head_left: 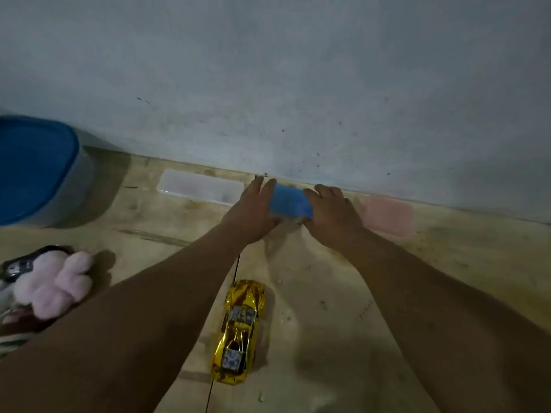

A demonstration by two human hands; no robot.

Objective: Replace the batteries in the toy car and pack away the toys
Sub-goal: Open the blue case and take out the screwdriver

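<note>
Against the wall, our left hand [253, 211] and right hand [332, 214] grip a small blue box [290, 201].
The gold toy car [240, 330] and pink plush toy [53, 283] lie unpacked; battery state unseen.

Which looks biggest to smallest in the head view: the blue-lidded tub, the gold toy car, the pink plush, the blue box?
1. blue-lidded tub, cut off by the frame edge
2. gold toy car and pink plush: look alike, unranked
3. blue box, partly covered by both hands

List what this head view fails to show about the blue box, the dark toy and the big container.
- Blue box: left hand and right hand cover both ends; contents unseen.
- Dark toy: pink plush covers most of it.
- Blue-lidded container: cut by the left edge.
</note>
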